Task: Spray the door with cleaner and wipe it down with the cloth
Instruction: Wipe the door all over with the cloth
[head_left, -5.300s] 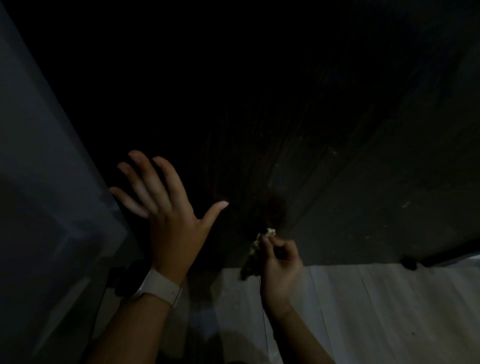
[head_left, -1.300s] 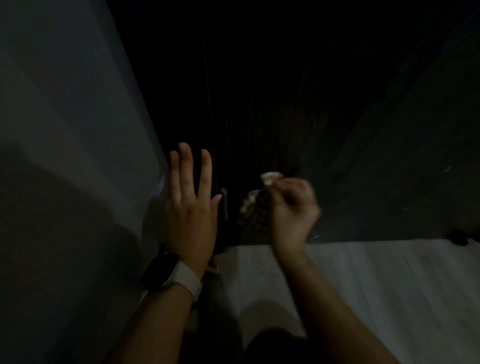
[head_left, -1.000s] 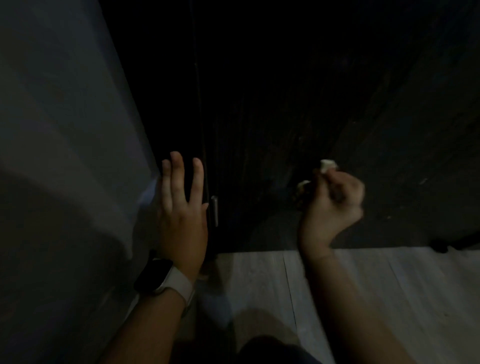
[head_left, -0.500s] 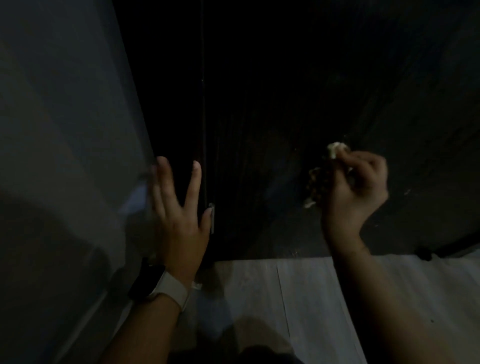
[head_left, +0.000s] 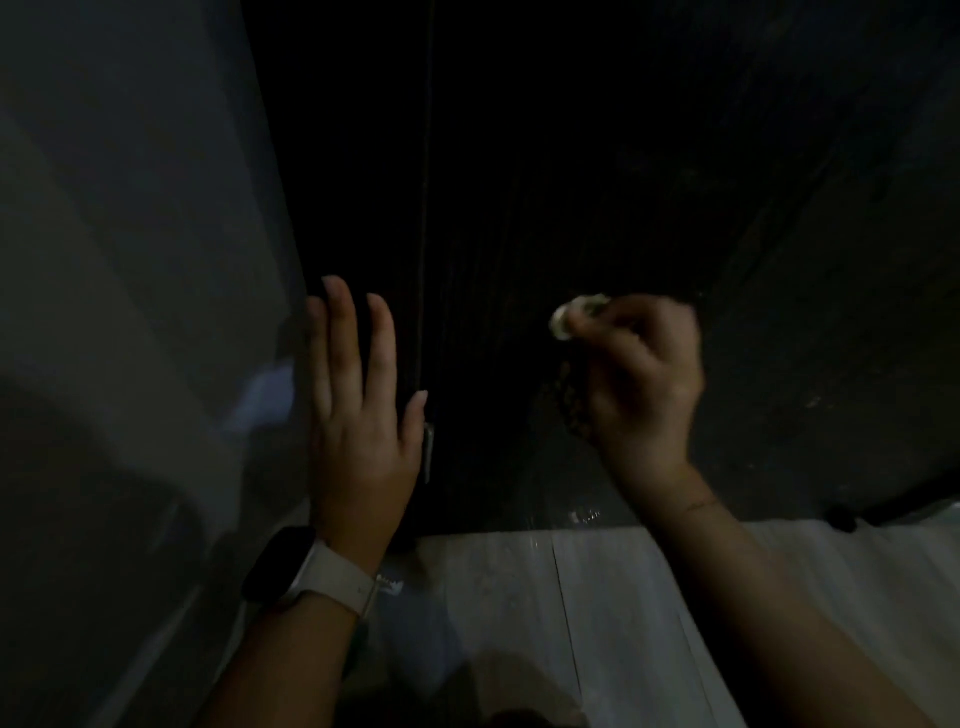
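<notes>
The scene is very dim. A dark wooden door fills the upper middle and right of the head view. My right hand grips a bunched pale cloth and holds it against the lower part of the door. Only a light tip of the cloth and a darker fold below my fingers show. My left hand lies flat with straight fingers on the door's left edge, beside the wall. A watch with a pale strap is on that wrist. No spray bottle is in view.
A grey wall runs down the left side. A pale plank floor meets the door's bottom edge. A small metal hinge or plate sits by my left thumb. A dark doorstop sits at the lower right.
My right hand with the cloth has swept right along the lower door and risen slightly, then drifted back left. My left hand stays flat near the door's left edge.
</notes>
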